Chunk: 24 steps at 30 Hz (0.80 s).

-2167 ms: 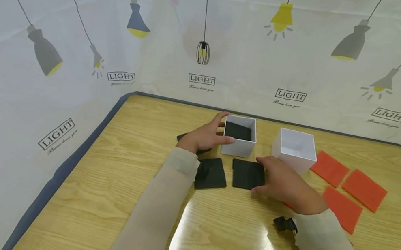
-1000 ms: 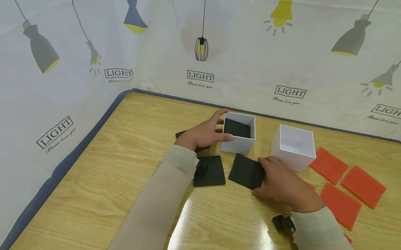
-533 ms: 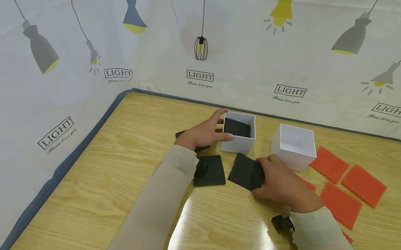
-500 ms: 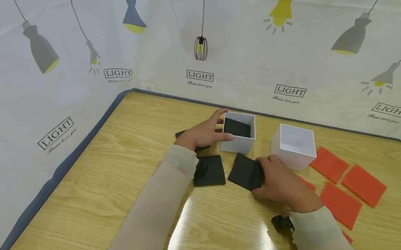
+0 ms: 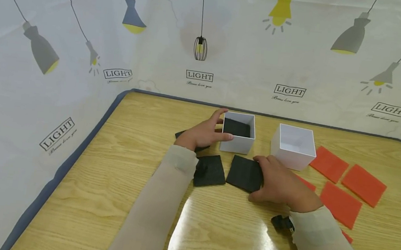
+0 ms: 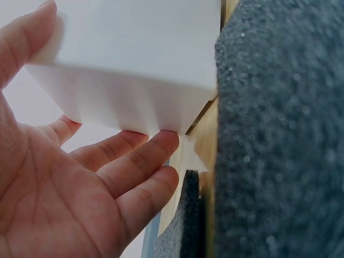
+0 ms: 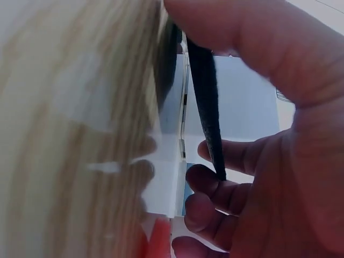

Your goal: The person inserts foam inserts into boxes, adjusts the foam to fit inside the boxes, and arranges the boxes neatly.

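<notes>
My left hand (image 5: 203, 133) grips the left white box (image 5: 236, 145), thumb over the near rim and fingers along the left wall. In the left wrist view the fingertips (image 6: 169, 140) touch the wall of the box. A black foam square (image 5: 237, 127) leans inside it. My right hand (image 5: 280, 182) holds another black foam square (image 5: 244, 173) between thumb and fingers at its right edge. In the right wrist view that square shows edge-on, tilted against the tabletop. A third black foam square (image 5: 213, 175) lies just to its left, and another is partly hidden under my left hand.
A second white box (image 5: 293, 151), with no foam visible inside, stands right of the first. Several orange foam squares (image 5: 340, 205) lie on the wooden table (image 5: 108, 164) to the right, some partly covered by my right arm. A printed curtain (image 5: 240, 23) hangs behind.
The black foam square in my right hand has turned and shifted slightly left, closer to the neighbouring one. My left hand has kept its grip on the box.
</notes>
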Motion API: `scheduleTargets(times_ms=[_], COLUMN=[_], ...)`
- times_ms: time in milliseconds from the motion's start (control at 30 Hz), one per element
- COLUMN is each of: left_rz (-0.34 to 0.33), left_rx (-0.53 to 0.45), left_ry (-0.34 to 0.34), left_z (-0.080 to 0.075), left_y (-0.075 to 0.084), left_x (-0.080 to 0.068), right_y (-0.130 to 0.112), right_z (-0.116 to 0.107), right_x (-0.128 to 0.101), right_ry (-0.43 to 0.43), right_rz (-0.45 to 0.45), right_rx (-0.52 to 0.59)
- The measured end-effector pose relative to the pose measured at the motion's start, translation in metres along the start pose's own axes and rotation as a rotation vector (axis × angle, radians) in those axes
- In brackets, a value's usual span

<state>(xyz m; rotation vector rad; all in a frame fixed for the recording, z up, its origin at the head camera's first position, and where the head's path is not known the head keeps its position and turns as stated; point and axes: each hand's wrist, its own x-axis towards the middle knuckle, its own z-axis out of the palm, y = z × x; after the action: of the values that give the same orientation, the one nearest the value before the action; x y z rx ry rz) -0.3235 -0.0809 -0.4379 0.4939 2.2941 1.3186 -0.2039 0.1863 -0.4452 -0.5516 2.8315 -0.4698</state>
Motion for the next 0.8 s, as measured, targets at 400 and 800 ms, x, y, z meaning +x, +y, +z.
scheduleTargets(times_ms=[400,800], left_rz=[0.001,-0.001], left_rx=[0.01,0.02], left_ry=[0.001,-0.001], left_z=[-0.0003,-0.0006], left_y=[0.0,0.0019], left_x=[-0.0005,-0.002], right_y=[-0.0008,0.0019], right_z=[-0.0012,-0.0074], right_x=[-0.002,-0.0033], right_ry=[0.008,0.005], right_rz=[-0.009,-0.04], right_rx=[0.047,0.122])
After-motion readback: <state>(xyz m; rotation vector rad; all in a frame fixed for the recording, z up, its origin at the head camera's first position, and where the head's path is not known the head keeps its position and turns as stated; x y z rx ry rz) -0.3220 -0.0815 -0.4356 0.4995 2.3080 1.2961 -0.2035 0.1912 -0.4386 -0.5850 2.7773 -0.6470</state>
